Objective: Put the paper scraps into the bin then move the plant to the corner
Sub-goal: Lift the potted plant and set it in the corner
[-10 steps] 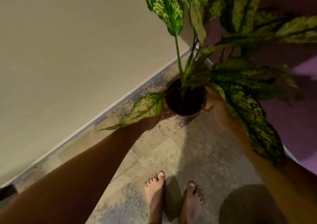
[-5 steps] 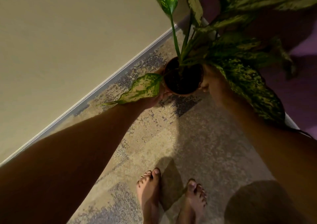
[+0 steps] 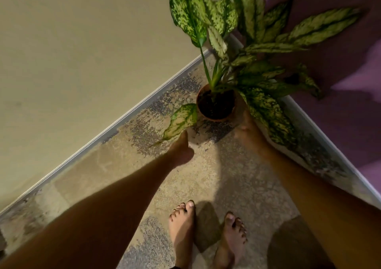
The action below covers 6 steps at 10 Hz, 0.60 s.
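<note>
Both hands reach from the lower edge of the frame toward the middle. Left of centre, the left hand (image 3: 181,149) lies low over the floor with its fingers drawn loosely together and pointing up at the tip of a pale drooping leaf (image 3: 181,120); it holds nothing and stands clear of the pot. Further left, a plain beige wall (image 3: 82,52) fills the upper left of the frame and meets the floor along a thin pale baseboard (image 3: 115,126) that runs on a slant. A worn, mottled beige and grey carpet (image 3: 216,182) covers the floor, and two bare feet (image 3: 206,235) stand on it at the bottom centre. Just above the middle of the frame sits the round terracotta pot (image 3: 215,107) of dark soil, resting on the carpet in the corner where the two walls meet. From it rises the plant with long green and cream speckled leaves (image 3: 243,48), which spread toward the top and the right. Right of the pot, the right hand (image 3: 247,130) lies against the pot's side under a large dark leaf; the leaf hides its fingers, so I cannot tell whether it grips the pot or only touches it. A purple wall (image 3: 340,114) fills the right side of the frame.
</note>
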Motion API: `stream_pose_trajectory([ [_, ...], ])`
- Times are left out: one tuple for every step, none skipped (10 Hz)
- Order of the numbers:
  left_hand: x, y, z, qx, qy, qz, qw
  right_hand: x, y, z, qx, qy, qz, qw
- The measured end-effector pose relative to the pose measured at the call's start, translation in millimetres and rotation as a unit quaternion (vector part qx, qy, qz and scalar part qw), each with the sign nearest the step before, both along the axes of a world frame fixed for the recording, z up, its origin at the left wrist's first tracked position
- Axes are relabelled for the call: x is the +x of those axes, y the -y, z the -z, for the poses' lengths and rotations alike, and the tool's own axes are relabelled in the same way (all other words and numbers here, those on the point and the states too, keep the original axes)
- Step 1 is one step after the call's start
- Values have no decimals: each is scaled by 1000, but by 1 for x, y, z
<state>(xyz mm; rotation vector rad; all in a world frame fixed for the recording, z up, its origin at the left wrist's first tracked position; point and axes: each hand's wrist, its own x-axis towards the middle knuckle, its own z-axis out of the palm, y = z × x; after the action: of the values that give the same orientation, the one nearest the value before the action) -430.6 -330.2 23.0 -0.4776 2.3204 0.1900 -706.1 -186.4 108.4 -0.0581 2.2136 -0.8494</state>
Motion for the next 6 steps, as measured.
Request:
stream_pose_trajectory([
  [-59,13,-72,65,-37,126,989,36,-16,3,22,-36,-55,998],
  [-102,18,-141,135,-135,188,964,57,-20,-34,48,-13,-126,991],
  [-118,23,-202,145,-260,255,920,64,-16,-78,40,-40,-171,984],
  [-127,20,-275,166,-336,300,877,50,-1,-156,-3,-156,-207,966],
  [-161,34,-331,141,-414,292,851,32,10,-222,-38,-249,-208,945],
  [-206,48,-421,98,-454,280,840,-11,21,-324,-68,-408,-167,895],
])
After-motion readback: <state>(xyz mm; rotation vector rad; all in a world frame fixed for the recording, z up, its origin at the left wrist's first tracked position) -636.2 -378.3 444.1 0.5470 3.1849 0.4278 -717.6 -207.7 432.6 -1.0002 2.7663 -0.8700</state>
